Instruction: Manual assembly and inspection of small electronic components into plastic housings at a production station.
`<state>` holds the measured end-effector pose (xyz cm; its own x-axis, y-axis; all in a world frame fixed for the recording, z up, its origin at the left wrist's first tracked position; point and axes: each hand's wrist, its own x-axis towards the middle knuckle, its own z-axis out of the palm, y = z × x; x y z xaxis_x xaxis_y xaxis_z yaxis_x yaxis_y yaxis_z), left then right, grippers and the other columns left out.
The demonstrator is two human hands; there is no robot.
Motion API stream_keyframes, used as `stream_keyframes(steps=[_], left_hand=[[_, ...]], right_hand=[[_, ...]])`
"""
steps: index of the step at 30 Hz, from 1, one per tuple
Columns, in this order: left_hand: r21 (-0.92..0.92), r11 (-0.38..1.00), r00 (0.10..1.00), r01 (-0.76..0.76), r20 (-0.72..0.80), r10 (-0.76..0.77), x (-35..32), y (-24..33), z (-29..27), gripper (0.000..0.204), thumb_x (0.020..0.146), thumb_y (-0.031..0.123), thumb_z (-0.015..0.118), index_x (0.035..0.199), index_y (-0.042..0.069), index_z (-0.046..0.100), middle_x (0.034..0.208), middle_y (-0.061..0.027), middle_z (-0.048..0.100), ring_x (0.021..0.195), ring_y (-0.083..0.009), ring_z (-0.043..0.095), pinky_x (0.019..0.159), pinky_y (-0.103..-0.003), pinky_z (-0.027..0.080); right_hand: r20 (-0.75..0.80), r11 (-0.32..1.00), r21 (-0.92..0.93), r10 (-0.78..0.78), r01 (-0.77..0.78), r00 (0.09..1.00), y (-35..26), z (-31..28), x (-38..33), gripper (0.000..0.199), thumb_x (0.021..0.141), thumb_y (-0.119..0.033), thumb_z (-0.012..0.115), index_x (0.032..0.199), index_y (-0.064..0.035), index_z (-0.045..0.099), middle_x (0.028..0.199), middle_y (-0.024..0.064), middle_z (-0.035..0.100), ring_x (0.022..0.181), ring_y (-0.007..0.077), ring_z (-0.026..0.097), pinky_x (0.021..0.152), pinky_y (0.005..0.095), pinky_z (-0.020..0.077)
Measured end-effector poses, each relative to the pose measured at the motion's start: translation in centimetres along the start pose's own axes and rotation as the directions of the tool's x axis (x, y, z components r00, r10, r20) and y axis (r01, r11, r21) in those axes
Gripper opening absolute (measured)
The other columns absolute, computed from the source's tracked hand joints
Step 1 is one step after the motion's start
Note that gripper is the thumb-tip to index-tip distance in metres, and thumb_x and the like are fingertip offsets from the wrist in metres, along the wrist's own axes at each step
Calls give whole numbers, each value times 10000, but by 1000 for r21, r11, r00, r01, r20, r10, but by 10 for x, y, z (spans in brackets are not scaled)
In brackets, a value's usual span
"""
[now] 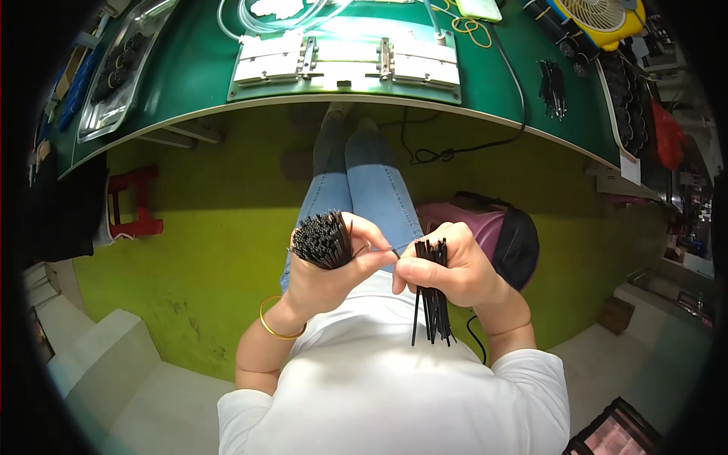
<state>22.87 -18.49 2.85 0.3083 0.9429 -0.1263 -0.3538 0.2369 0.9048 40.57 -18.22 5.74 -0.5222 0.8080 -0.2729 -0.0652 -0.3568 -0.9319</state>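
Note:
My left hand [322, 284] is closed round a thick bundle of thin black rods [321, 240], their ends facing up. In my right hand [466, 269] is a smaller bundle of the same thin black rods [434, 315], which hang down past the fingers. The thumbs and fingertips of both hands meet over my lap, between the two bundles. A small dark end shows where the fingertips come together; whether it belongs to a single rod I cannot tell. Both hands are well short of the green table.
Ahead is the green table [189, 83] with a white clamp-like fixture [345, 64] near its edge. A metal tray [121, 72] stands left; loose black rods [553, 89] and a yellow fan [607, 19] lie right. A black cable [485, 142] hangs below the edge. A red stool [135, 201] is lower left.

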Motion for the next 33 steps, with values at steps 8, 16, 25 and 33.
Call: stream_keyframes(steps=[8, 16, 25, 33], left_hand=[[-128, 990, 998, 61, 27, -57, 1, 0, -3, 126, 707, -74, 645, 763, 1, 560, 598, 9, 508, 506, -19, 401, 441, -176, 304], [-101, 988, 992, 119, 48, -115, -7, 2, 0, 110, 718, -65, 634, 759, 1, 557, 530, 29, 456, 458, -15, 371, 418, -172, 277], [-152, 979, 990, 139, 27, -137, 5, -5, 10, 131, 742, -58, 600, 840, 7, 543, 538, 20, 450, 440, -28, 375, 399, -182, 280], [-130, 869, 877, 477, 6, -480, -6, -66, -14, 137, 807, 63, 551, 909, -8, 492, 509, -46, 470, 416, -127, 448, 430, -261, 387]], right_hand=[[9, 999, 48, 19, -19, 1000, 5, 1, 3, 181, 766, -94, 555, 665, 33, 635, 557, 59, 586, 462, 79, 466, 450, 212, 371], [21, 999, 33, 14, -15, 1000, 4, 4, -5, 172, 764, -94, 559, 668, 24, 639, 528, 35, 557, 453, 72, 448, 442, 208, 353], [-65, 994, -108, -26, 19, 998, 4, -18, -6, 213, 787, -123, 549, 635, 8, 618, 541, 20, 545, 505, 67, 464, 482, 219, 368], [-648, 352, -758, -505, -548, 571, -76, -261, 68, 450, 785, -418, 561, 665, 15, 590, 703, 176, 607, 717, 289, 606, 626, 367, 462]])
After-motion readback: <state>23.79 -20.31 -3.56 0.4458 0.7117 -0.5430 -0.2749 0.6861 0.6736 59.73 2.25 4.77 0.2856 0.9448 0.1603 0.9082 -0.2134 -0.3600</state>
